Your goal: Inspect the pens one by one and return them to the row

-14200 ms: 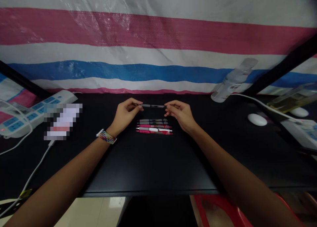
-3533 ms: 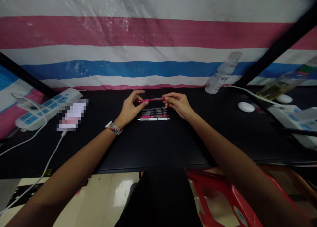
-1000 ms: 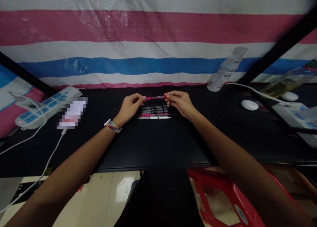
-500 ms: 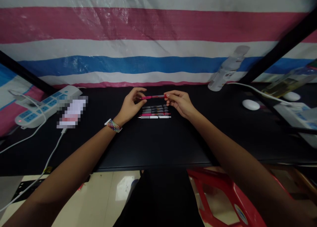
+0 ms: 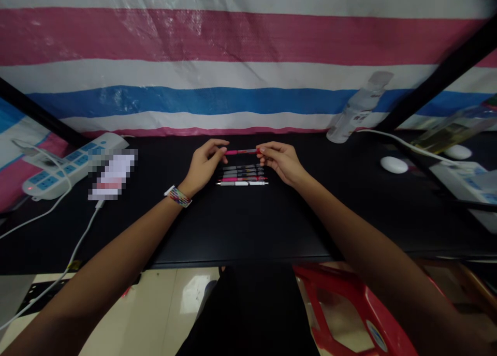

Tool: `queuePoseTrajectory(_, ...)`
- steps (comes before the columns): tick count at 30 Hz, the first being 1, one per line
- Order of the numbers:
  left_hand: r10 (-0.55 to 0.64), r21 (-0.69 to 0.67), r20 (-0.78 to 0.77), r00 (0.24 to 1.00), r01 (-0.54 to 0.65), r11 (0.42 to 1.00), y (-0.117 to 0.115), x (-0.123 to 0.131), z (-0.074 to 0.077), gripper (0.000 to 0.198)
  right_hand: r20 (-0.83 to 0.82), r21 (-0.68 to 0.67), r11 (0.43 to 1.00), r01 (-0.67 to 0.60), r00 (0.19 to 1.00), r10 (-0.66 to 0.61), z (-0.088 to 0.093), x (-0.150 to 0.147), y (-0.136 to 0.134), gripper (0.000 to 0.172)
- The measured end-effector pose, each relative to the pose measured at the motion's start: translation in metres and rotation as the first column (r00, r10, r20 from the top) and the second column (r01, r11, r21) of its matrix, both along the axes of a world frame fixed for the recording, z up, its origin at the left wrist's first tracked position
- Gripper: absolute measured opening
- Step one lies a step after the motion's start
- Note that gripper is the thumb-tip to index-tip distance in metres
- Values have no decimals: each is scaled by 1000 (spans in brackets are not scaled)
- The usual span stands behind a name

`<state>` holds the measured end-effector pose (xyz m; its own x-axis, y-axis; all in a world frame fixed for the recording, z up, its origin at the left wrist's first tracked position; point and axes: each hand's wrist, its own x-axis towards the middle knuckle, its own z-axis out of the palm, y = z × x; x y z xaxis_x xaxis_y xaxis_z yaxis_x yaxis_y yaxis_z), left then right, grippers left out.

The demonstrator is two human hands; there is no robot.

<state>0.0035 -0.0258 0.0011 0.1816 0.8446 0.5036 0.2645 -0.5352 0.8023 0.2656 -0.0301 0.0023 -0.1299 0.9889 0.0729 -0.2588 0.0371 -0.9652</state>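
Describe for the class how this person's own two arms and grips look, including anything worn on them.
The left forearm and right forearm are bare, with no sleeve in view. A multicoloured band with a white piece circles the left wrist; the right wrist bears nothing visible. The left grip and right grip are ungloved, with no rings that show.

Held pen [image 5: 233, 152] pink; lowest pen [image 5: 244, 183] white; desk [image 5: 240, 221] black; sheet [image 5: 248, 38] striped pink, white, blue
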Motion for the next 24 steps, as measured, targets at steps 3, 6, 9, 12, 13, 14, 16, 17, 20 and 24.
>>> queuePoseTrajectory(3,17,78,-4,1000,-16,997,0,0,1,35,-5,-5,1000,12,1000,-12,0,0,0,18)
queuePoseTrajectory(6,45,70,-33,998,-43,997,-1,1,1,34,-4,2,1000,18,1000,-17,0,0,1,22)
queuePoseTrajectory(9,56,-18,-47,997,-56,998,-2,2,2,23,-3,13,1000,13,1000,-13,0,-1,1,24)
queuePoseTrajectory(12,41,-51,-35,999,-43,998,-4,2,3,22,4,9,1000,22,1000,-22,0,0,1,23)
queuePoseTrajectory(13,32,-50,-31,999,-34,998,-5,2,3,21,7,3,1000,27,1000,-27,0,0,0,22)
queuePoseTrajectory(14,26,-43,-27,999,-27,999,-5,2,4,21,8,-4,1000,29,1000,-29,0,0,0,21)
queuePoseTrajectory(16,19,-23,-17,1000,-19,1000,-6,2,5,20,5,-14,999,29,1000,-29,1,1,0,19)
queuePoseTrajectory(17,17,-13,-14,1000,-17,1000,-7,3,5,20,2,-17,999,29,1000,-29,2,1,0,18)
queuePoseTrajectory(20,20,15,-22,1000,-20,1000,-8,3,5,18,-10,-25,999,35,999,-36,2,0,0,18)
queuePoseTrajectory(24,47,71,-50,998,-43,997,-9,4,6,15,-40,-50,998,27,999,-29,3,-1,0,18)
